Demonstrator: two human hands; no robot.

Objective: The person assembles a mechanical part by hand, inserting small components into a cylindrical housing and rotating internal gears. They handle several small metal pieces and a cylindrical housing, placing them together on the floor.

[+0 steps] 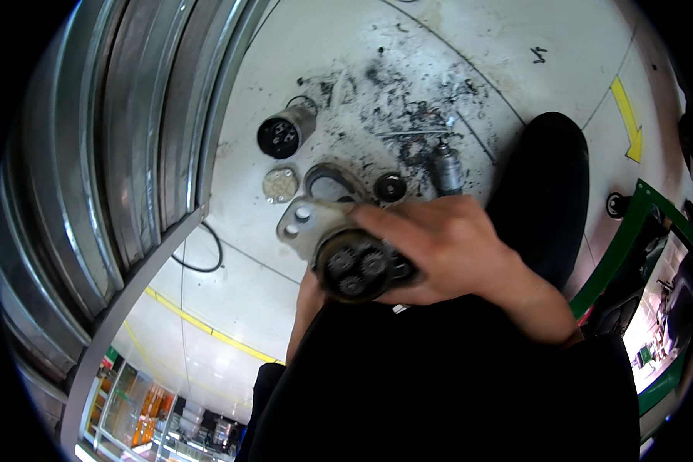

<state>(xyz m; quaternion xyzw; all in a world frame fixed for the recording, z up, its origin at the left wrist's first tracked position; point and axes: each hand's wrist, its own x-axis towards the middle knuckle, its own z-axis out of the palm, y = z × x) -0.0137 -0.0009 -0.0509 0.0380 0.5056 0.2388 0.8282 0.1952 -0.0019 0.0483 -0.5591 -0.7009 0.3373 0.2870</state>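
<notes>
My right hand (446, 246) is closed round the side of a starter motor housing (304, 223), a grey metal casting with a flange that has two holes. Its round open end faces up and shows several small planetary gears (352, 269) in a dark greasy ring. Of my left hand (308, 296), only the wrist side shows below the housing; its fingers are hidden behind the casting. Just beyond, on the floor, lie a curved grey metal part (333, 173), a round pale end cap (280, 185) and a small black round part (390, 186).
A metal motor cylinder (291, 129) lies farther off, and a silver cylindrical part (446, 168) lies near my knee (550, 169). Thin rods (416, 133) and black grime mark the pale floor. A ribbed metal shutter (131, 115) stands left, a green-framed panel (651, 300) right.
</notes>
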